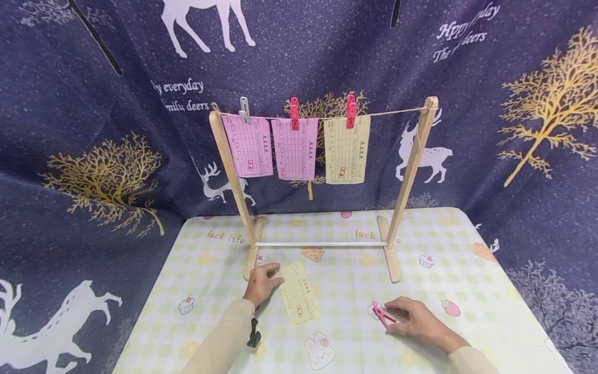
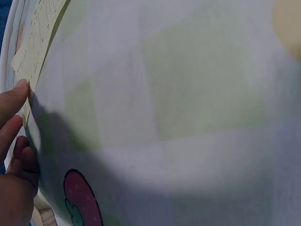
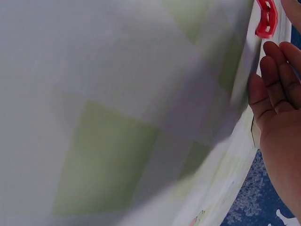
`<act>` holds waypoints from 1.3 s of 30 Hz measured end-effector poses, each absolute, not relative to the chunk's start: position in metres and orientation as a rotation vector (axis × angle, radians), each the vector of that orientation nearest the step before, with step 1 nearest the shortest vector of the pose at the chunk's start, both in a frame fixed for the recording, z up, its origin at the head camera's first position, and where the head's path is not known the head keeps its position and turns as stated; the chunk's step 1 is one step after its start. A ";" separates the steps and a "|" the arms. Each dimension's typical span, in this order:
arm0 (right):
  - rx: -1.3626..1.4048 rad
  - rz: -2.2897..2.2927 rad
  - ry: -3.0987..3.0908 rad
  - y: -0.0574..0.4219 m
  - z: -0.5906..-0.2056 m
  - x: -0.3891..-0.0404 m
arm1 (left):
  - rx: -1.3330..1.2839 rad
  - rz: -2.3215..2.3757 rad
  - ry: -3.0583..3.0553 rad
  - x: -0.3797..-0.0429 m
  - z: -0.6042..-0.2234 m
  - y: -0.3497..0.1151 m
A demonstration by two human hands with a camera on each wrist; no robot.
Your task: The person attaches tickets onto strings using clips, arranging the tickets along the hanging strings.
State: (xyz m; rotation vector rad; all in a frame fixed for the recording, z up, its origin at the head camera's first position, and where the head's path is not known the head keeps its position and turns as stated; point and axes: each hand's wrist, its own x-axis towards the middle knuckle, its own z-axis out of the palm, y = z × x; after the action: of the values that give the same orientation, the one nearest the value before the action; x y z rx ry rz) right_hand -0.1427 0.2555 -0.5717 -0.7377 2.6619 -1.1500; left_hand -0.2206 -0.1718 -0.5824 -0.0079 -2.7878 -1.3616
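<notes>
A pale yellow printed slip [image 1: 299, 296] lies at a slant on the checked tablecloth. At its upper left edge my left hand [image 1: 262, 283] pinches it; in the left wrist view fingertips [image 2: 21, 84] meet the paper's edge. My right hand [image 1: 418, 321] holds a pink clothespin [image 1: 383, 315] between thumb and fingers, low over the table. That clothespin [image 3: 266, 19] looks red in the right wrist view. Above, two pink slips [image 1: 247, 148] and another yellow slip [image 1: 347, 150] hang from a string, each under its own clothespin.
A wooden stand with two posts [image 1: 407, 176] carries the string [image 1: 388, 112]. A white rod [image 1: 322, 244] joins its feet low down. Behind hangs a dark blue cloth [image 1: 299, 67] with deer and trees. The tablecloth [image 1: 355, 337] reaches the table's edges.
</notes>
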 end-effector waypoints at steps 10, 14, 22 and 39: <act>-0.824 -1.123 2.687 0.253 -0.577 -0.144 | -0.089 -1.295 -2.727 -0.219 -0.587 -0.172; -0.791 -1.083 2.723 0.255 -0.575 -0.147 | -0.071 -1.364 -2.727 -0.220 -0.585 -0.172; -0.760 -1.061 2.723 0.258 -0.571 -0.149 | -0.103 -1.376 -2.749 -0.224 -0.584 -0.171; -0.851 -0.942 2.822 0.260 -0.565 -0.155 | -0.126 -1.488 -2.636 -0.230 -0.564 -0.175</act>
State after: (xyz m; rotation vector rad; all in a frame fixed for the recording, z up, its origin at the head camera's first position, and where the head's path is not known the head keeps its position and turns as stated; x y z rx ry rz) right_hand -0.1554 0.2596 -0.5650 -0.8507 2.8223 -0.9421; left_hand -0.2295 -0.1754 -0.5641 -0.1257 -2.6360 -1.4878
